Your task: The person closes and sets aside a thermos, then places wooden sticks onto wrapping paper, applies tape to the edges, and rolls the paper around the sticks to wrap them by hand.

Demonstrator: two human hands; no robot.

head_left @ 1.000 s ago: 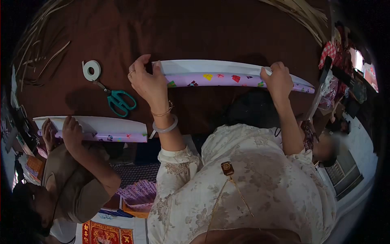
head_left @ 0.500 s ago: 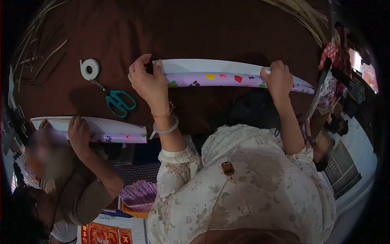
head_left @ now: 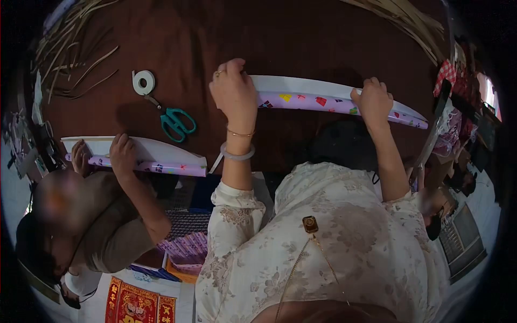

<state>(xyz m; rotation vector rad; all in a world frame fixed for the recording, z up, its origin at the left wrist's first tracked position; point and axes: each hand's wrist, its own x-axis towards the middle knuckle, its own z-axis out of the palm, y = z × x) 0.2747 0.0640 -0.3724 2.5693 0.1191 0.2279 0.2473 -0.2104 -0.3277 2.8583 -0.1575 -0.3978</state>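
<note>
A long paper strip (head_left: 312,102), white along its far side and lilac with small gift pictures along its near side, lies across the brown cloth in front of me. My left hand (head_left: 234,92) covers its left end, with the fingers curled round the edge. My right hand (head_left: 374,103) grips it nearer the right end, thumb toward the left. Beyond that hand the strip narrows to a lilac tip. To the left of my left hand are teal-handled scissors (head_left: 178,125), their blades touching a roll of white tape (head_left: 143,83).
At the left, a co-worker (head_left: 113,226) holds a similar paper (head_left: 172,163) with both hands. Dried strips (head_left: 67,48) lie at the far left and more (head_left: 412,27) at the far right. A basket of lilac folded pieces (head_left: 186,250) stands below, beside red printed sheets (head_left: 137,304).
My left hand has shifted along the left end of the paper, and its fingers are more closed. The view has turned slightly, so the scissors and tape appear further right.
</note>
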